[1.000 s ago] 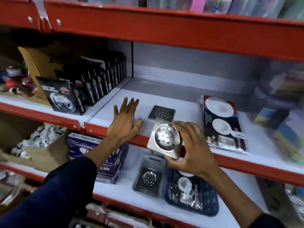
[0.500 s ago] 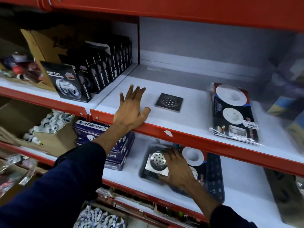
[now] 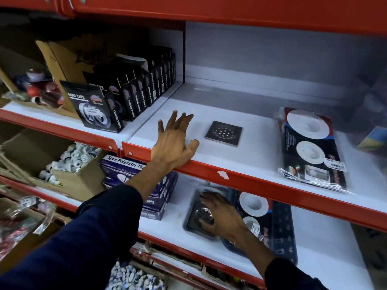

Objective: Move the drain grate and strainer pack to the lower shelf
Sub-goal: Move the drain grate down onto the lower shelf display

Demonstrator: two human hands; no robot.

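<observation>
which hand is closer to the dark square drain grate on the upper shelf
Left. The left hand rests on that shelf just left of the dark square drain grate; the right hand is down on the lower shelf.

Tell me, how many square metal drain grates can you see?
2: a dark square metal drain grate on the upper shelf, and a shiny one on the lower shelf under the right hand. More may be hidden.

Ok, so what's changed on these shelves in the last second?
The right hand carried the shiny drain grate from the upper shelf edge down onto the lower shelf and now rests on it. The left hand, the dark grate and the strainer pack stayed on the upper shelf.
</observation>
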